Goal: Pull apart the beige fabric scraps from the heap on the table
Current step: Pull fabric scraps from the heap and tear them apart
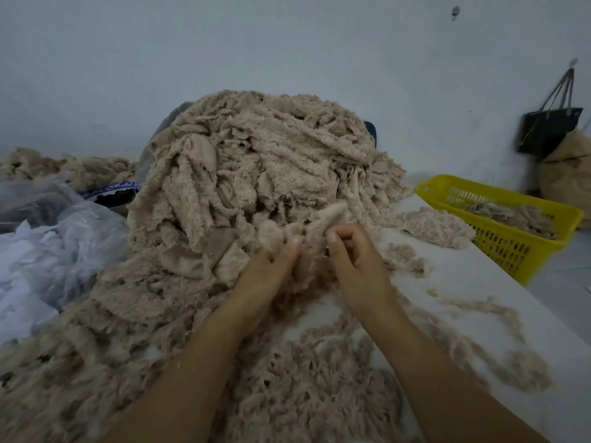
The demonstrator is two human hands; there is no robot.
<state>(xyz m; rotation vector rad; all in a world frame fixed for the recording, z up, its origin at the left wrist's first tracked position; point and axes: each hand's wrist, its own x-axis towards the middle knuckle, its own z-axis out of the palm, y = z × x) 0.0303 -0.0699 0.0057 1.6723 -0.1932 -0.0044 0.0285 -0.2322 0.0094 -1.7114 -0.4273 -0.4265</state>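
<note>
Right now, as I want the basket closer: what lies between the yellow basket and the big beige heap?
Head view: a loose clump of beige scraps on the white table, between heap and yellow basket.

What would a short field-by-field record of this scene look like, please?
left hand: pinches the beige scrap
right hand: pinches the same scrap
heap: tall pile of beige scraps behind the hands, on the table
yellow basket: right of the heap, some scraps inside
plastic bags: left of the heap
</note>
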